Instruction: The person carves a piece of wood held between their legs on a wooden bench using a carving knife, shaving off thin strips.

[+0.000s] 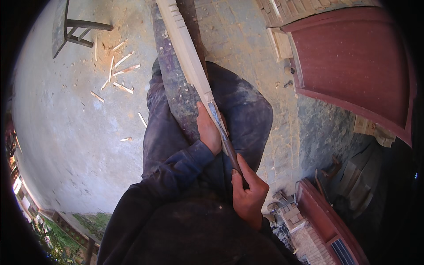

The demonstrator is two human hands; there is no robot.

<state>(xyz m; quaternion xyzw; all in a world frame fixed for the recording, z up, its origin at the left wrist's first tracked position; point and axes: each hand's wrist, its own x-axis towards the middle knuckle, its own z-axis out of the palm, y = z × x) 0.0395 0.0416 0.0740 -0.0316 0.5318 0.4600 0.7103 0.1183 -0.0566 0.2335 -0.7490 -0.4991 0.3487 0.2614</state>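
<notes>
Fingers [247,168] of our right hand [250,194] were curled tight around the dark handle of a chisel [228,146], its metal blade pointing forward from that hand. Just ahead and to the left, our left hand [208,127] was wrapped round the near part of a pale wooden bar [184,46], where the blade lay along the wood; its farther fingers were mostly hidden. Beyond our left hand the bar ran away from us, with notches cut near its far end, above a worn dark bench [176,92] between our legs. Well left of the hands, we had thin wood slivers [123,68] scattered on the floor [79,145] near a dark wooden stool [81,27]. Far to the right of our right hand, beyond the knee, stood a large red panel [349,66].
</notes>
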